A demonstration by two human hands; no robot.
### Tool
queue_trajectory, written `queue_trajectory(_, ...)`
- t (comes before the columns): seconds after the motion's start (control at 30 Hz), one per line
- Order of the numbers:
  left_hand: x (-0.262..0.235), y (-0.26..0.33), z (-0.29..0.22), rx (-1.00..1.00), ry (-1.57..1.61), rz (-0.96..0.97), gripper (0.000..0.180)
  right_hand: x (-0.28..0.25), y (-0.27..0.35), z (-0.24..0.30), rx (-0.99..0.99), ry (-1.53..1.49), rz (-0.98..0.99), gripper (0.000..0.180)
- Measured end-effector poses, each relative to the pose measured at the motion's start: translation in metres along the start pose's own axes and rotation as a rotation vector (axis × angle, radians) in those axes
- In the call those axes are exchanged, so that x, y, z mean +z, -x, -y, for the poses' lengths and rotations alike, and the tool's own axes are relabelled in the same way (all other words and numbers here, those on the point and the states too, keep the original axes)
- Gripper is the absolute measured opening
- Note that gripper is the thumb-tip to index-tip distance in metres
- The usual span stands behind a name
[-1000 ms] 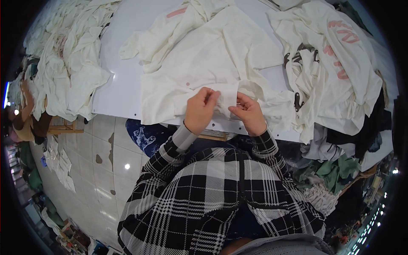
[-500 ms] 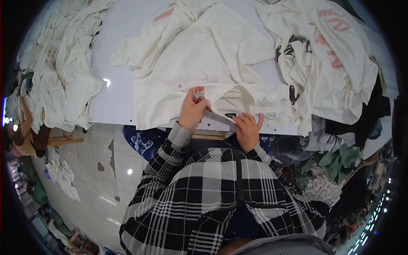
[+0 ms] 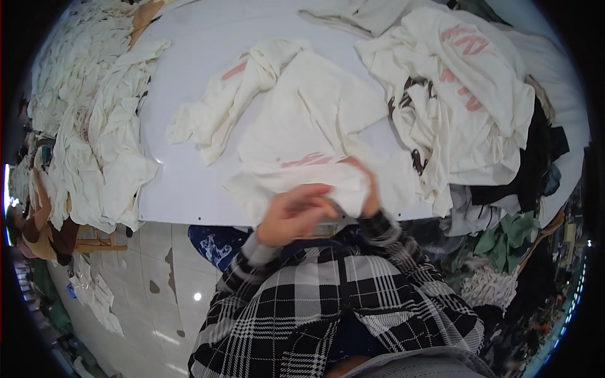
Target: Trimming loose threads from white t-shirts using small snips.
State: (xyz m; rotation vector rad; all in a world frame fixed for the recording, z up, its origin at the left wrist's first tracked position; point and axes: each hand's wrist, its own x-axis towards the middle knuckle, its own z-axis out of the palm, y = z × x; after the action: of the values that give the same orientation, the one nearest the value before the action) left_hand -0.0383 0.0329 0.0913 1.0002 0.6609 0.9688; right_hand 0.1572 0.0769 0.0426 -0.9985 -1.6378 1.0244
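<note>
A white shirt [image 3: 302, 107] with faded pink print lies on the table in front of me, one sleeve spread to the left. Its near part is lifted and folded over at the table's front edge. My right hand [image 3: 367, 183] grips the raised cloth, its fingers partly hidden behind the fabric. In front of the same cloth, my left hand [image 3: 293, 214] points to the right, smeared by motion. Whether anything is in its fingers does not show.
A heap of white garments [image 3: 94, 126] covers the left side. On the right lies another pile of white shirts [image 3: 466, 94] with pink print, above black cloth [image 3: 539, 151]. Green cloth [image 3: 498, 249] hangs below right. Another person [image 3: 38, 208] is at the far left.
The collar opening with its dark label has gone from sight. My right hand has pulled the cloth up and over, and my left hand has dropped lower. The view has shifted.
</note>
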Motion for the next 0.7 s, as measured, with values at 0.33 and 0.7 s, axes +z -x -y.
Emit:
queue_trajectory(0.33, -0.03, -0.03, 0.043, 0.322, -0.352, -0.171, 0.078, -0.084, -0.253, 0.034, -0.261, 0.312, 0.092, 0.034)
queue_trajectory(0.7, -0.018, -0.028, 0.046, -0.011, 0.257, -0.357, 0.036, -0.195, -0.349, 0.031, -0.316, 0.598, -0.094, 0.04)
